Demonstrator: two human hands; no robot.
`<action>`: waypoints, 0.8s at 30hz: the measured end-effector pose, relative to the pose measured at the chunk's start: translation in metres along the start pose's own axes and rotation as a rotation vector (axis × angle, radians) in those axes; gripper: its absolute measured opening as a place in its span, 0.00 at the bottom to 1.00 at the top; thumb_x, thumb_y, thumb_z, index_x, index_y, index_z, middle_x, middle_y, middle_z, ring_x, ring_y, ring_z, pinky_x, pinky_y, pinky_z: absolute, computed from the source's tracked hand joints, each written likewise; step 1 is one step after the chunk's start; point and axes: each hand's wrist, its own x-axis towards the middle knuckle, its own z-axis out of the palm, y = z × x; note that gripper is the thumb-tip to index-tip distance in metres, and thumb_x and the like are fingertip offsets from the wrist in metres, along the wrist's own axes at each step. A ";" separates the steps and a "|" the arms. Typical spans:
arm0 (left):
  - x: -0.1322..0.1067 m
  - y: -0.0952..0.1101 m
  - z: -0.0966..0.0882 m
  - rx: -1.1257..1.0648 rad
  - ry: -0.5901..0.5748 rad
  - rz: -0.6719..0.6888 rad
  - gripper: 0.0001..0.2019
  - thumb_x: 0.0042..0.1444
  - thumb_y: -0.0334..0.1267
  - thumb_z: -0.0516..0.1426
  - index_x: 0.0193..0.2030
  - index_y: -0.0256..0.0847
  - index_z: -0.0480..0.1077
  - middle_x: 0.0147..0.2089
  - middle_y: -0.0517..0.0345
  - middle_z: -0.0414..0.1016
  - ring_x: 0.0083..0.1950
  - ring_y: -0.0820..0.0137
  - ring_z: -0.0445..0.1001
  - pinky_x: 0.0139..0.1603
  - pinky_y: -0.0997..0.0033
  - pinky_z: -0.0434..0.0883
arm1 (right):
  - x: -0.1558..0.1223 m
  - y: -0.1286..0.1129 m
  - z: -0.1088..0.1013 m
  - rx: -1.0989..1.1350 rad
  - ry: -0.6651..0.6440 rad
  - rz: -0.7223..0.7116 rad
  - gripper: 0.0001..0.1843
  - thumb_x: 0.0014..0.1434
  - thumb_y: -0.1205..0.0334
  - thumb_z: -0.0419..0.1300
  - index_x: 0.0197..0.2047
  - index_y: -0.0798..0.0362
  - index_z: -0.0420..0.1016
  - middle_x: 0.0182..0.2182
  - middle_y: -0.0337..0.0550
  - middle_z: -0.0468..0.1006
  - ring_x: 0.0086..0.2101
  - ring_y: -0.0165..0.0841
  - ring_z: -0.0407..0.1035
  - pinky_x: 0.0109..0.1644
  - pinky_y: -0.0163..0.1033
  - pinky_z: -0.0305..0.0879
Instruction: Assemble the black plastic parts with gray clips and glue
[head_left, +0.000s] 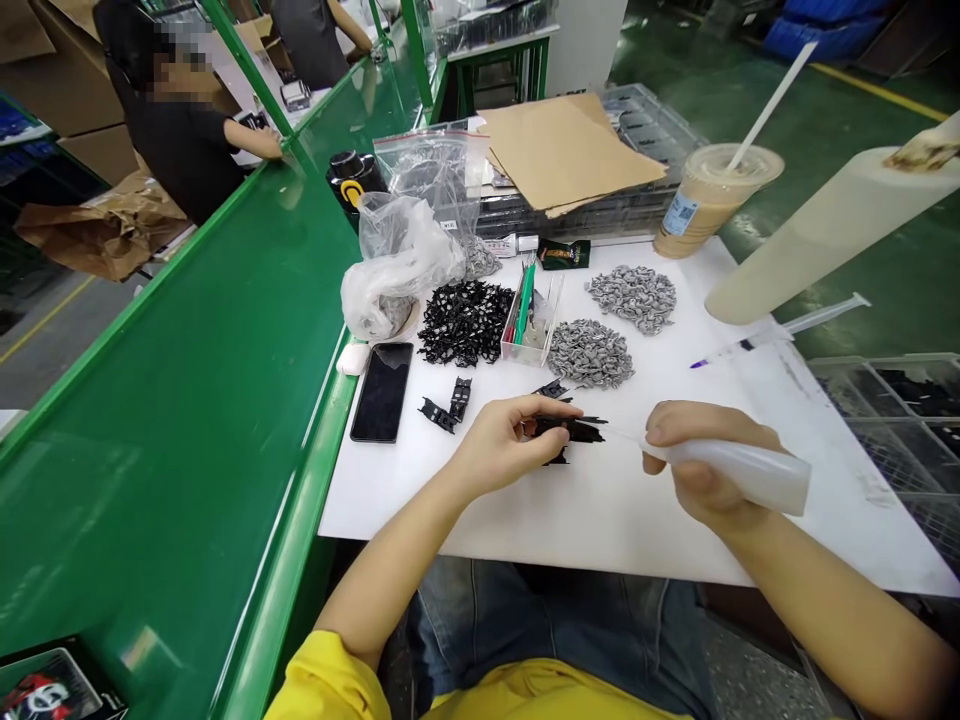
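Observation:
My left hand (504, 442) pinches a stack of black plastic parts (576, 429) between thumb and fingers, just above the white work surface. In my right hand (705, 465) lies a white squeeze bottle (769, 477), tilted, its thin nozzle pointing left at the stack's right end. Whether the tip touches the parts I cannot tell. Another black part (553, 388) lies just behind my left fingers, and a pair of black clip-like parts (460, 398) rests to the left. Nearby are a heap of small grey pieces (591, 354) and a heap of small black pieces (465, 322).
A phone (382, 392) lies by the green ledge (300, 560). Behind the heaps stand a clear box of tools (525, 352) and plastic bags (409, 255). A purple-tipped syringe (750, 342), a drink cup (712, 195) and a white roll (825, 225) are at right. Co-workers sit beyond the ledge.

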 end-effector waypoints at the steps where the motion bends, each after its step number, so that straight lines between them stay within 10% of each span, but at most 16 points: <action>1: 0.000 0.001 0.000 -0.003 -0.001 0.000 0.11 0.51 0.33 0.58 0.41 0.36 0.76 0.26 0.59 0.73 0.24 0.76 0.65 0.23 0.78 0.62 | 0.002 -0.001 0.001 0.046 0.019 -0.032 0.13 0.61 0.48 0.54 0.35 0.46 0.73 0.21 0.42 0.72 0.19 0.34 0.68 0.21 0.42 0.65; 24: -0.001 0.002 0.000 0.040 -0.002 0.016 0.11 0.51 0.34 0.57 0.41 0.37 0.76 0.32 0.58 0.75 0.23 0.78 0.60 0.23 0.78 0.60 | 0.005 -0.001 0.000 0.123 0.023 -0.061 0.09 0.60 0.53 0.57 0.38 0.46 0.75 0.23 0.41 0.74 0.20 0.34 0.67 0.22 0.42 0.62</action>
